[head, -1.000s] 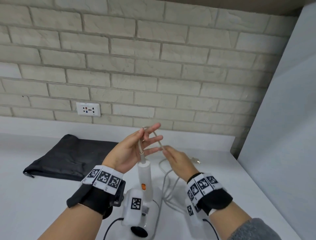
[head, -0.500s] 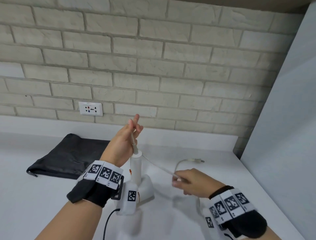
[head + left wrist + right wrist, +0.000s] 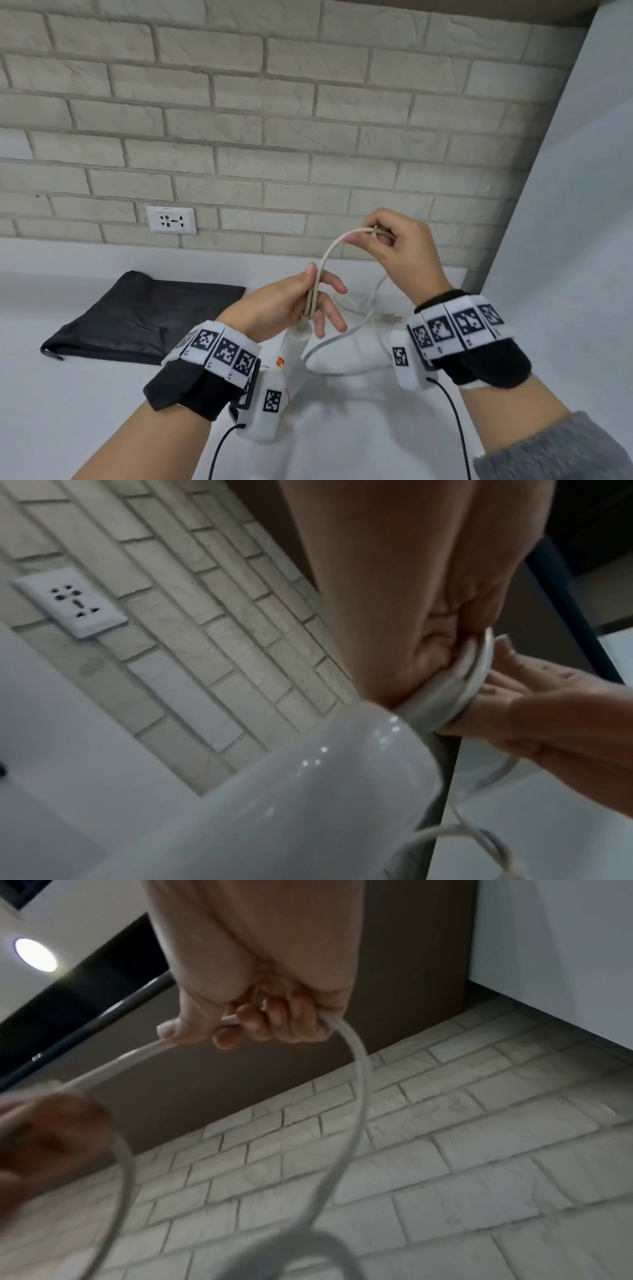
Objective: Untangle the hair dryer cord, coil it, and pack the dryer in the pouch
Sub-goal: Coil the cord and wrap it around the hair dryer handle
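A white hair dryer (image 3: 291, 353) stands upright on the counter, mostly hidden behind my left wrist; its handle (image 3: 308, 791) fills the left wrist view. My left hand (image 3: 308, 301) pinches a fold of the white cord (image 3: 330, 250) just above the handle's top. My right hand (image 3: 383, 236), raised higher and to the right, grips the cord with curled fingers (image 3: 274, 1023), and the cord arches between both hands. Slack cord (image 3: 342, 335) trails down to the counter, ending at the plug (image 3: 388, 318). The black pouch (image 3: 137, 308) lies flat at the left.
A brick wall runs along the back with a white socket (image 3: 171, 220) set low at left. A grey panel (image 3: 565, 240) closes the right side. The white counter (image 3: 68, 394) stretches in front of the pouch.
My right hand has risen from low at the right to above the left hand, carrying the cord up into an arch. My left hand sank slightly and now pinches a doubled fold of cord.
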`<action>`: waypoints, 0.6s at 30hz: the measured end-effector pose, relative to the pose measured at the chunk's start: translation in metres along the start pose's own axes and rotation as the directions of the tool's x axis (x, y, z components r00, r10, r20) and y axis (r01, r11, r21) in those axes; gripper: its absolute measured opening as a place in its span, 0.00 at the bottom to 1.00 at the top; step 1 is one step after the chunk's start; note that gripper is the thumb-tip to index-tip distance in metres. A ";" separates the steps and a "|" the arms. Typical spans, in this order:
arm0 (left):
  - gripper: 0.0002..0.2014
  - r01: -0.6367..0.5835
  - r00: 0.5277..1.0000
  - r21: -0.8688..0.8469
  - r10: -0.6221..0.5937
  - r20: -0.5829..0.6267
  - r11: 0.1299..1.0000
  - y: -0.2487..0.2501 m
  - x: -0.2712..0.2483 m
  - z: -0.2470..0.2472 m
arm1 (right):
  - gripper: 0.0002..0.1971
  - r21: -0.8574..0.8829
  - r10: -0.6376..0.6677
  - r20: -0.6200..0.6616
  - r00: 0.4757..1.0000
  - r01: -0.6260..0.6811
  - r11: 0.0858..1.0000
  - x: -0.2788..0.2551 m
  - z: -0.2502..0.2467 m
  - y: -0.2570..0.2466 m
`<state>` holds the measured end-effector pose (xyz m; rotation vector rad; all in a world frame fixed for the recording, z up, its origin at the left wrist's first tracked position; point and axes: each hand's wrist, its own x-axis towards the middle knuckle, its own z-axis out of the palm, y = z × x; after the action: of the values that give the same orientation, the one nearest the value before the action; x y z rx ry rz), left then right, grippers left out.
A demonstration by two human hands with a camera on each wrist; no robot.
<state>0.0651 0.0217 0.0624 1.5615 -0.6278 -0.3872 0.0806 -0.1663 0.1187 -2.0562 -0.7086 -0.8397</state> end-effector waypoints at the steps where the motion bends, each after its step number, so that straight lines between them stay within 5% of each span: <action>1: 0.25 -0.020 0.999 -0.057 0.022 0.030 0.998 -0.002 -0.002 0.000 | 0.18 -0.056 0.049 -0.021 0.999 -0.050 0.997 0.003 0.004 0.003; 4: 0.24 -0.075 0.993 -0.191 0.092 0.080 0.979 -0.007 -0.007 -0.002 | 0.21 -0.209 0.159 0.005 0.987 -0.155 0.966 0.004 0.024 0.015; 8: 0.19 -0.127 0.988 -0.280 0.145 0.045 0.952 -0.007 -0.011 -0.004 | 0.17 -0.186 0.232 0.278 0.932 -0.185 0.965 -0.014 0.060 0.031; 12: 0.17 -0.198 0.980 -0.438 0.189 -0.063 0.877 -0.009 -0.011 -0.011 | 0.16 0.043 0.276 0.569 0.775 -0.364 0.931 -0.048 0.095 0.030; 18: 0.14 -0.200 0.946 -0.409 0.066 -0.318 0.891 -0.009 -0.012 -0.017 | 0.13 -0.004 0.318 0.815 0.485 -0.543 0.840 -0.090 0.099 0.036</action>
<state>0.0674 0.0425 0.0536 1.1060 -0.3774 -0.1651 0.0811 -0.1215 -0.0119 -2.1663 -0.6305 0.5315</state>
